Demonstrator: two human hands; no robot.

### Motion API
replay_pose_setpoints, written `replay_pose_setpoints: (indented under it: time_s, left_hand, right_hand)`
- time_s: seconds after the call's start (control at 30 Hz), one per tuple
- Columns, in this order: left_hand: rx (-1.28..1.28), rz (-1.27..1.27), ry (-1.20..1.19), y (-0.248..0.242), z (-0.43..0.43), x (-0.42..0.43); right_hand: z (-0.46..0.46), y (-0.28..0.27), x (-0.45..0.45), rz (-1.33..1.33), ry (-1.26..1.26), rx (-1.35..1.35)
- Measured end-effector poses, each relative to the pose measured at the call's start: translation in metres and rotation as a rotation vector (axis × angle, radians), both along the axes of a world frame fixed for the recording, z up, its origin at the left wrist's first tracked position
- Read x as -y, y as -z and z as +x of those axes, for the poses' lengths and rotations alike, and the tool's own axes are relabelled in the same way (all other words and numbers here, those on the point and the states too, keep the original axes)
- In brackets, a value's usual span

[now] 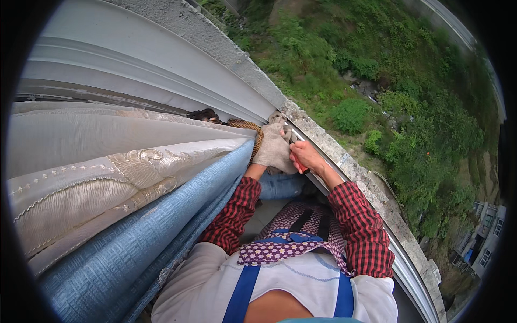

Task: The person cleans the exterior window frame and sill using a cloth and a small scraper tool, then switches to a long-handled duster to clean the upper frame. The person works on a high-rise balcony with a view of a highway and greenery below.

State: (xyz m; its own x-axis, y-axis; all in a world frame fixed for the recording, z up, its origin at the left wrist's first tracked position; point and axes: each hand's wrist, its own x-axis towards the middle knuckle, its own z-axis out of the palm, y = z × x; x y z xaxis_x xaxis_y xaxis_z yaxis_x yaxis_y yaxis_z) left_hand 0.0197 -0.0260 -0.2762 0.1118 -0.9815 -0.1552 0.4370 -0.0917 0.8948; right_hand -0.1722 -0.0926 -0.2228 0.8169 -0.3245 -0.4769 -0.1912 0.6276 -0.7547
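My left hand [274,147], covered by a beige cloth or worn knit glove, is at the corner where the metal window track meets the frame. A bit of bare fingertip shows through the fabric; what its fingers hold is hidden. Beside it, my bare right hand [307,156] is closed around the red handle of a hand tool [299,164] with a black end. The tool's working tip is hidden near the left hand. Under both hands runs the silvery window track [319,155]. A brown braided rope [252,133] loops around the gathered curtains next to my left wrist.
Sheer embroidered curtains [133,169] and a blue curtain [161,226] fan out at left. A pale window frame [133,44] rises behind them. Outside the track lies a rough concrete ledge [363,181], with a steep drop to a green slope [363,101] and a building [482,238] below.
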Motion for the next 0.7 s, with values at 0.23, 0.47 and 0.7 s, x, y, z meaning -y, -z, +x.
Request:
replay_pose_setpoints:
  time_s: [0.23,0.47,0.7]
  left_hand:
    - [0.742,0.189,-0.230,-0.046,-0.061,-0.023]
    - [1.256,-0.181,-0.077,-0.066,-0.057,-0.022]
    - [1.415,-0.243,0.068,-0.074,-0.054,-0.030]
  right_hand:
    - [-0.022,-0.004,-0.011,0.316,0.190,0.117]
    - [-0.034,-0.065,0.035,-0.540,-0.228,-0.163]
    - [0.025,-0.075,0.075,-0.887,-0.815,-0.359]
